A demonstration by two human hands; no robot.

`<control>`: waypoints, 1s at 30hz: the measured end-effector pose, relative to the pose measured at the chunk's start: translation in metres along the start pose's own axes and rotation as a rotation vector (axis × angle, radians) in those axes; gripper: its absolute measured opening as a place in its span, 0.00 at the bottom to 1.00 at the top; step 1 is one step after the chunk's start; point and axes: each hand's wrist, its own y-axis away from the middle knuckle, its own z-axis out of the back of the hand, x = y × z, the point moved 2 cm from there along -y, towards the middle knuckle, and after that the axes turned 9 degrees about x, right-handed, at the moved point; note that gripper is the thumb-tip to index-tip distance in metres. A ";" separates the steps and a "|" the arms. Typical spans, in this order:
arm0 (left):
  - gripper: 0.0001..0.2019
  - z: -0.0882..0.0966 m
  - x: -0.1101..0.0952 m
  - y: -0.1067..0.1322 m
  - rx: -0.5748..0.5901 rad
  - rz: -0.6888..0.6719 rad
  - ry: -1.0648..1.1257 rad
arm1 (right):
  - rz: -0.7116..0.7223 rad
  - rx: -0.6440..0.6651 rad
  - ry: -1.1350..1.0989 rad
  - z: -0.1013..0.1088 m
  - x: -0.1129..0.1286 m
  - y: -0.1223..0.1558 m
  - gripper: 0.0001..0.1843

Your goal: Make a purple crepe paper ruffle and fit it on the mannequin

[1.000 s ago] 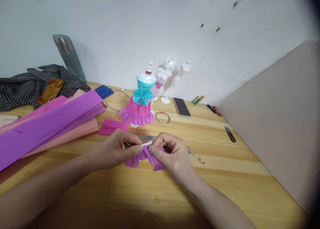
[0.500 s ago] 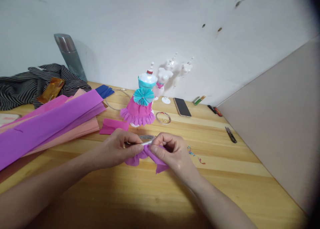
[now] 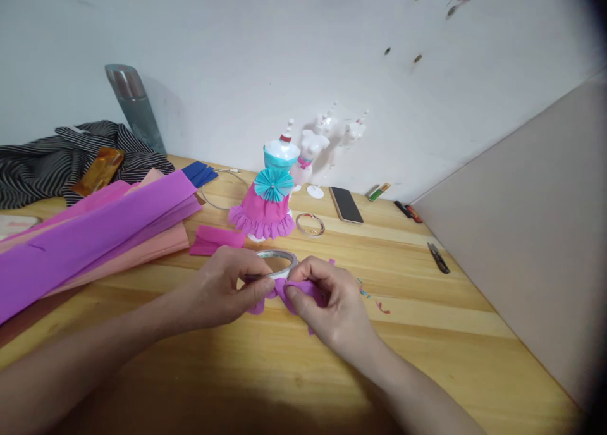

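Observation:
Between my two hands is a strip of purple crepe paper (image 3: 306, 291), bunched into small folds. My left hand (image 3: 232, 288) pinches its left end between thumb and fingertips. The thumb and forefinger of my right hand (image 3: 329, 299) are closed on the strip close beside. Just behind the fingertips a roll of tape (image 3: 284, 258) stands on the table, partly hidden by my left hand. Beyond it is a small white mannequin figure (image 3: 281, 149) wearing a pink paper skirt (image 3: 265, 202) with a purple ruffled hem and a turquoise pleated rosette (image 3: 274, 185).
Long purple crepe paper sheets (image 3: 109, 232) and a folded magenta piece (image 3: 215, 240) lie left. Behind stand more white mannequins (image 3: 313, 147). To the right are a phone (image 3: 346, 205), a beaded ring (image 3: 310, 224), thread snips (image 3: 438, 258) and paper scraps (image 3: 364, 289).
The purple strip has shifted in my fingers, its loose right end now more tucked behind my right hand. More of the tape roll shows. Both hands stay close together.

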 end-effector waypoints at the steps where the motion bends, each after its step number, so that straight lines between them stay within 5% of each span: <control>1: 0.18 0.000 -0.001 0.000 -0.017 -0.024 -0.035 | 0.011 -0.014 0.029 0.000 0.001 0.001 0.08; 30: 0.16 -0.004 0.000 0.002 -0.146 -0.227 -0.339 | 0.230 -0.097 0.327 0.001 0.005 0.003 0.08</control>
